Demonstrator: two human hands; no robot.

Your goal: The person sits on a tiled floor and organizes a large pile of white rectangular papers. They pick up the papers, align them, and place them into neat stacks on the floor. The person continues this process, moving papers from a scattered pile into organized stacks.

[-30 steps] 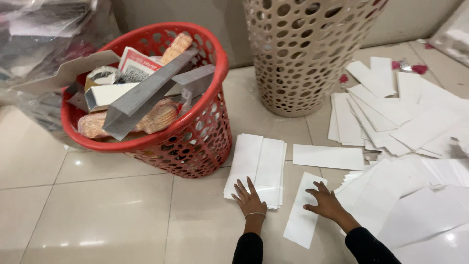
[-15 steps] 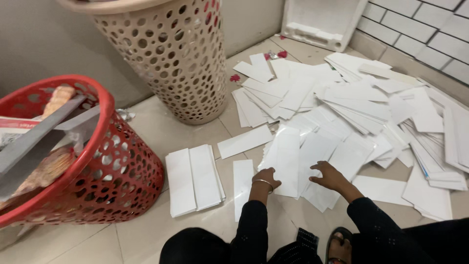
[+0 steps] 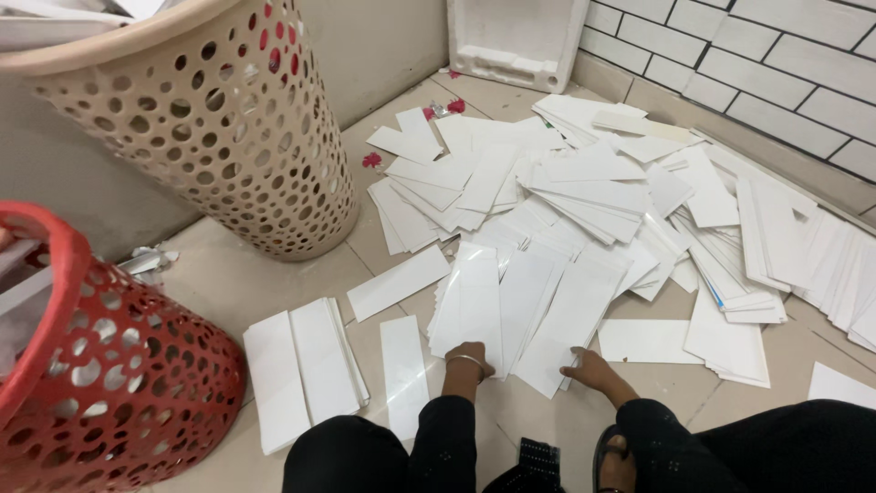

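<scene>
Below, both hands, left [image 3: 472, 365] and right [image 3: 589, 370], apparently grasp white sheets [image 3: 511, 306]; grip partly hidden.

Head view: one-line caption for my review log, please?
Seated on a tiled floor, left hand and right hand rest on fanned white card strips between two perforated baskets.

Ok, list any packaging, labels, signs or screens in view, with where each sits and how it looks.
No labels, signs or screens show.
Foam packing tray: white, rectangular, leaning on the back wall.
Loose card sheets: white oblongs heaped on the floor; both hands rest at the near edge, left hand, right hand.
Neat stack: white, beside the red basket.
</scene>
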